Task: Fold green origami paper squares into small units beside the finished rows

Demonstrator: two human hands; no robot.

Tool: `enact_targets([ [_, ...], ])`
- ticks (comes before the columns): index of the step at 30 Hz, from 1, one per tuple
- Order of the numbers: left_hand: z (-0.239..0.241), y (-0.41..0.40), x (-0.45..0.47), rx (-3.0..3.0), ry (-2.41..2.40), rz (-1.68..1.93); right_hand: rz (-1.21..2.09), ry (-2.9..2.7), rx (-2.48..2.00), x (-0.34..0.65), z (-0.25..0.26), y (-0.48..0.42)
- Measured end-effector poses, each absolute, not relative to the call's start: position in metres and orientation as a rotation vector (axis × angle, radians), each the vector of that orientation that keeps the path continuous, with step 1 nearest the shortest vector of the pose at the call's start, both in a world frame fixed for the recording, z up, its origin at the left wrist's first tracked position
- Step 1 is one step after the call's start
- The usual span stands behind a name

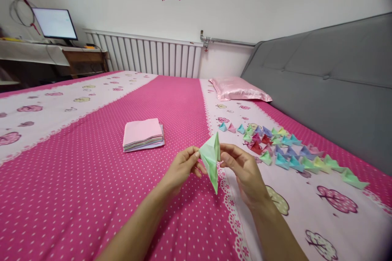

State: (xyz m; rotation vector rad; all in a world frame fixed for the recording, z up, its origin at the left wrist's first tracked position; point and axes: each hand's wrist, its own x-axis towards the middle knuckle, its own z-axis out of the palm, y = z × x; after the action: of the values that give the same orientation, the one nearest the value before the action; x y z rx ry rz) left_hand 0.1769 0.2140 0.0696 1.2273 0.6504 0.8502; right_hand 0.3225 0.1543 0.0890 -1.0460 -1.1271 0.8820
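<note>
A light green folded paper boat [210, 155] is held up over the bed, its long pointed end hanging down. My left hand [186, 166] pinches its left corner between thumb and fingertips. On the other side, my right hand [241, 167] has its thumb and curled fingers at the paper's right edge. Part of that grip is hidden behind the fold. Several small folded paper boats [288, 163] in blue, green, red, yellow and purple lie in rows to the right. Left of my hands sits a stack of square coloured paper [143, 132] with a pink sheet on top.
The pink dotted bedspread [92, 163] spreads beneath everything. A pink pillow [239, 88] lies at the far right, by the grey padded headboard [324, 69]. A white radiator [147, 53] runs along the back wall, and a monitor [55, 23] stands on a desk at far left.
</note>
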Motion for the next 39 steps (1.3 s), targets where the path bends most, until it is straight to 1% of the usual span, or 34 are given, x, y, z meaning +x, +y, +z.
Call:
enact_targets([
  [12,0.066,0.213,0.18,1.342,0.729,0.837,0.808,-1.086,-1.013,0.321,0.09,0.154],
  [20,0.067,0.212,0.181,1.363,0.737,0.823,0.826,-1.113,-1.003,0.32,0.086,0.155],
  [25,0.068,0.212,0.181,1.313,0.725,0.823,0.875,-1.231,-1.063,0.316,0.084,0.155],
  [33,0.069,0.209,0.183,1.25,0.698,0.825,0.671,-1.32,-1.258,0.312,0.079,0.158],
  [39,0.069,0.204,0.189,1.15,0.766,0.911,0.613,-1.271,-1.312,0.31,0.076,0.158],
])
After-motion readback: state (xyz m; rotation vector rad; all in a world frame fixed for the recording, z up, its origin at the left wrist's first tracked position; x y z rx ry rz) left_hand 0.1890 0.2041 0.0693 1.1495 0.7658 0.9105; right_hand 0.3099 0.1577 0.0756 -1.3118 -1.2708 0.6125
